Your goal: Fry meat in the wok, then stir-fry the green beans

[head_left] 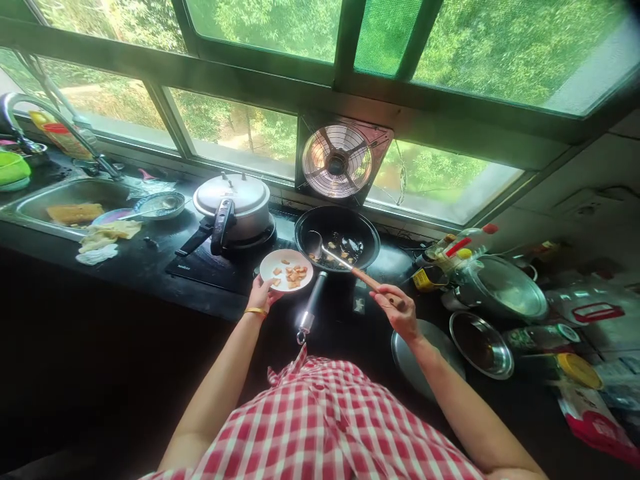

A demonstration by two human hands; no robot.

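Observation:
My left hand (263, 295) grips the near edge of a small white plate (269, 267), which carries several browned pieces of food (295, 274). The plate is held just left of a black wok (373, 233), close to its rim. Wrapped round the wooden handle of a ladle (367, 279) is my right hand (397, 310). The ladle's metal shaft slopes down to the left, and its head rests inside the wok. Several more browned pieces (345, 255) lie in dark, shiny oil there. The wok's handle (313, 303) points toward me.
A lidded pressure cooker (233, 193) stands left of the wok on an induction hob (210, 270). Farther left are a patterned bowl (163, 205), cloths (107, 240) and a sink (30, 207). Rightward stand a steel bowl (483, 345), a glass-lidded pot (510, 287) and bottles. An exhaust fan (337, 160) sits behind.

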